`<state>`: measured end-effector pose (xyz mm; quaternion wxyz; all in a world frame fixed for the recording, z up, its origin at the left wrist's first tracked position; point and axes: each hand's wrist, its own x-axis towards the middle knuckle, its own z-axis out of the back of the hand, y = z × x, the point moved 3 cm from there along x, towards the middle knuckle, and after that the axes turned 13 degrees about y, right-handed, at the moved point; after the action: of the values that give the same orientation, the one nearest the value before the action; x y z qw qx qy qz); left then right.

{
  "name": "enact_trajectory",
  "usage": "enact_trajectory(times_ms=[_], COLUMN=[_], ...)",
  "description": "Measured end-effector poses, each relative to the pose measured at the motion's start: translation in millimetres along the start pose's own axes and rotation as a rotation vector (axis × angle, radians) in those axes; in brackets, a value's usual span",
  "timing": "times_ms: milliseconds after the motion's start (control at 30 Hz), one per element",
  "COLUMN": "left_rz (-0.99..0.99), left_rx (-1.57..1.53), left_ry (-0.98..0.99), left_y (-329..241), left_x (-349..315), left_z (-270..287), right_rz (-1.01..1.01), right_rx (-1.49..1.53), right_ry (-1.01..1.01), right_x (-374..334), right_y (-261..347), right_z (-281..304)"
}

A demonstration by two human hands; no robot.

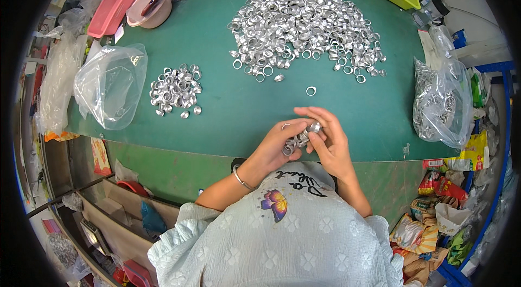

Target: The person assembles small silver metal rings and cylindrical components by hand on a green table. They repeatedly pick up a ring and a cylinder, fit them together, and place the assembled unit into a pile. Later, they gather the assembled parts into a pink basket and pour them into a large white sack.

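Handful of rings (303,136), shiny silver metal, up between two hands on the near side of the big heap (304,23), well apart from it. Left hand (274,143) curled around most of the batch, thumb across the top, a few bands poking out past the fingers. Right hand (332,143) seemingly pinching one ring at the thumb and fingertips, upper fingers bent loosely above. Can't make out the exact count inside the left palm, sorry.

Also around: one loose ring (310,91) just off the near side of the big heap, a small pile (176,89) well to the left of the big heap, a clear bag (111,86) even farther left of it, a bag of rings (434,97) off to its right.

Tips for handling these well: cup the left palm, don't squeeze, smooth metal being probably slippery. Feed out one ring at a time with the left thumb. Take each by the rim, roll it to see the whole band. Work low over the green table (228,129), and away from the big heap to avoid mix-ups.
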<state>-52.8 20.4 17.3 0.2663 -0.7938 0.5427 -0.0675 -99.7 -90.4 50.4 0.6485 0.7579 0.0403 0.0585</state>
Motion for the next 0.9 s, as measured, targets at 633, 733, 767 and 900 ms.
enact_trajectory(times_ms=[633,733,767,900], left_rz=[-0.146,-0.148,-0.147,-0.12], left_rx=[0.244,0.204,0.186,0.179], left_ry=[-0.012,0.001,0.006,-0.03], left_y=[-14.7,-15.9,-16.6,-16.0], left_x=[-14.8,-15.4,-15.4,-14.9], left_z=[-19.1,-20.2,-21.1,-20.5], right_rz=[0.34,0.36,0.368,0.355], right_rx=[-0.452,-0.523,-0.545,-0.528], right_ry=[-0.225,-0.228,-0.226,-0.243], right_x=[-6.5,-7.0,-7.2,-8.0], right_y=[12.8,17.7,19.3,20.0], right_z=[7.3,6.3,5.9,4.1])
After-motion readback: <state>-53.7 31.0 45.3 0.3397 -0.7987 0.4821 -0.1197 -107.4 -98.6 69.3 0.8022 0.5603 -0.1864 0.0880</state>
